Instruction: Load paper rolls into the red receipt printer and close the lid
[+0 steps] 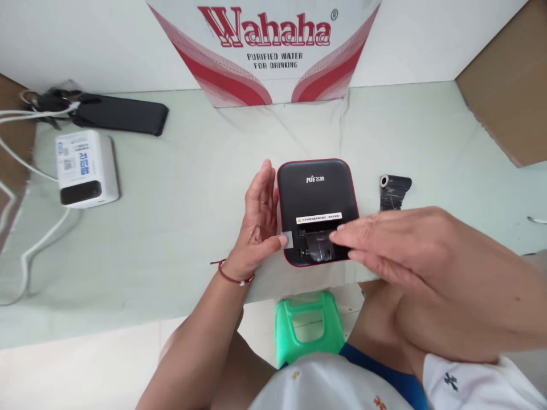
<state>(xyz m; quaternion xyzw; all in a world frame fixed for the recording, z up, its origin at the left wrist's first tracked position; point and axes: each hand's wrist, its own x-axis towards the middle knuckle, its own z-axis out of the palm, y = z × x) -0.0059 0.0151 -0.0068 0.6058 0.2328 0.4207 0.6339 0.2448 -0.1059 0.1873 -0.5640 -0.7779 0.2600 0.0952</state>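
Note:
A small black printer [316,193] with a red rim sits on the pale green table near its front edge. My left hand [258,219] rests against the printer's left side, fingers stretched up, thumb pressed on a small grey tab at the paper slot. My right hand [384,239] lies flat over the printer's front right, fingertips on a shiny dark film [320,246] at the slot. A roll of dark ribbon [395,191] lies just right of the printer.
A white device [85,168] with white cables lies at the left, a black phone-like slab [122,115] and keys behind it. A Wahaha carton [265,51] stands at the back, brown cardboard [508,85] at right. A green stool [307,327] is below the table edge.

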